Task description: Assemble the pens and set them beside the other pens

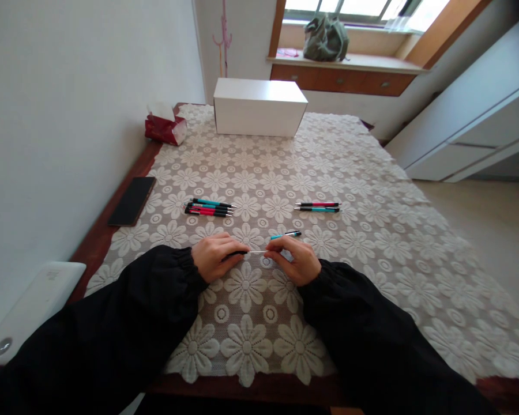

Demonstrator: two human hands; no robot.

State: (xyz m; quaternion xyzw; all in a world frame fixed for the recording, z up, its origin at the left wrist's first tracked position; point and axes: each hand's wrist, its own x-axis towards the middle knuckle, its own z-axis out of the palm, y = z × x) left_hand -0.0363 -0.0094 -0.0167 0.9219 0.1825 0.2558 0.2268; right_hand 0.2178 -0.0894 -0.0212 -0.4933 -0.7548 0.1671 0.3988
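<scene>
A thin white refill (pixel 256 252) runs between the two hands, just above the tabletop (pixel 372 276): the left hand (pixel 214 257) has its grip closed on a dark pen part (pixel 236 253) from which the refill sticks out, and the right hand (pixel 294 259) pinches the refill's other end while a teal barrel (pixel 285 235) lies against its fingertips. By the look of it the step in hand is the fitting together or taking apart of one pen; which of the two cannot be told. The next move calls for keeping the refill straight and in line with the barrel, since so slim a piece bends easily. Beyond the left grip lie four whole pens (pixel 208 207) side by side, teal and red; beyond the right grip lie two more (pixel 318 207), one red, one teal. Farther out stand one white box (pixel 259 107), one red tissue pack (pixel 164 127) and one dark phone (pixel 132 200) by the left edge.
</scene>
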